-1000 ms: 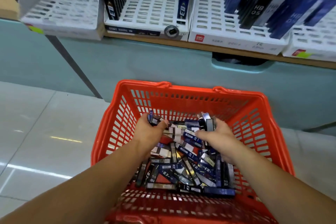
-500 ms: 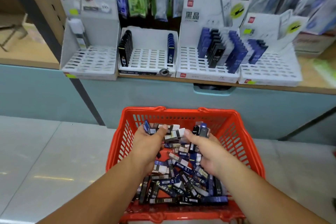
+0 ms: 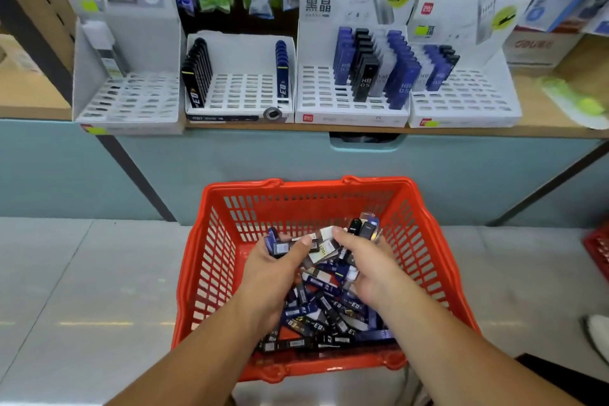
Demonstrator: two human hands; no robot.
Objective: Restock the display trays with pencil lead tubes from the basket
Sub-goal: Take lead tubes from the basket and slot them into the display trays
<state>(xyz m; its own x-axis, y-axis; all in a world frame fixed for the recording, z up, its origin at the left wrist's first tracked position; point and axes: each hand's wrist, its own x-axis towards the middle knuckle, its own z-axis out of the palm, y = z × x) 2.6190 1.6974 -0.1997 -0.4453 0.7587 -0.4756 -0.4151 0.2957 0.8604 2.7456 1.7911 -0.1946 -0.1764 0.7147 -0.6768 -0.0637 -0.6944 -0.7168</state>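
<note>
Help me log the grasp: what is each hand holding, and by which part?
The left hand grips a bunch of pencil lead tubes, thumb across their sides, ends poking out; the right hand grips another bunch likewise.

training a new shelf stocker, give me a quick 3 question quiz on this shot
1. True or false: the left hand and right hand both grip tubes in the basket.
2. How many white trays stand on the shelf? A two, B four, C six.
3. Counting from the left, which tray holds the most tubes?
Key: 1 true; 2 B; 3 the third.
</note>
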